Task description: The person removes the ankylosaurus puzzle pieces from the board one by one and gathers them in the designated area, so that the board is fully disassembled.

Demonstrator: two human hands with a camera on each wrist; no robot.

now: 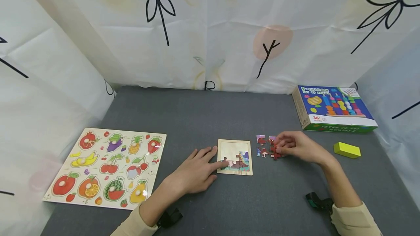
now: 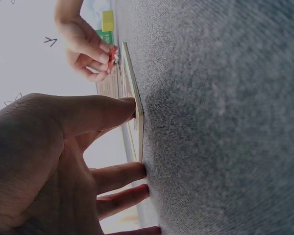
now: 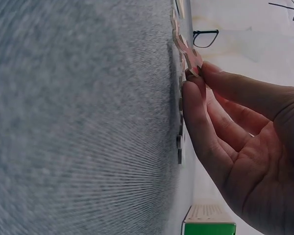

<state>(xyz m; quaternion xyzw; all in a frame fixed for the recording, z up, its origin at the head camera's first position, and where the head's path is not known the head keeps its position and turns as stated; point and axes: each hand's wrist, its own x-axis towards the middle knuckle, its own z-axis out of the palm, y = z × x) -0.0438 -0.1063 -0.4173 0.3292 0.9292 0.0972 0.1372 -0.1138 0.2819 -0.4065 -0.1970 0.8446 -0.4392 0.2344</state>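
Observation:
My left hand (image 1: pixel 197 170) lies spread at the left edge of a small wooden puzzle board (image 1: pixel 229 145). Its thumb rests on pieces in the board, and its other fingertips touch the table in the left wrist view. Several fitted pieces (image 1: pixel 241 163) fill the board's lower and right parts, with bare wood above. Right of the board, my right hand (image 1: pixel 298 146) pinches a reddish jigsaw piece (image 3: pixel 191 58) between thumb and fingers. Other loose jigsaw pieces (image 1: pixel 261 141) lie on the grey table beside and partly under that hand.
A large fruit puzzle board (image 1: pixel 98 148) lies at the left. At the back right sits a colourful toy box (image 1: pixel 334 108), with a yellow block (image 1: pixel 347 150) in front of it. White printed cloth (image 1: pixel 229 46) encloses the grey table (image 1: pixel 197 112).

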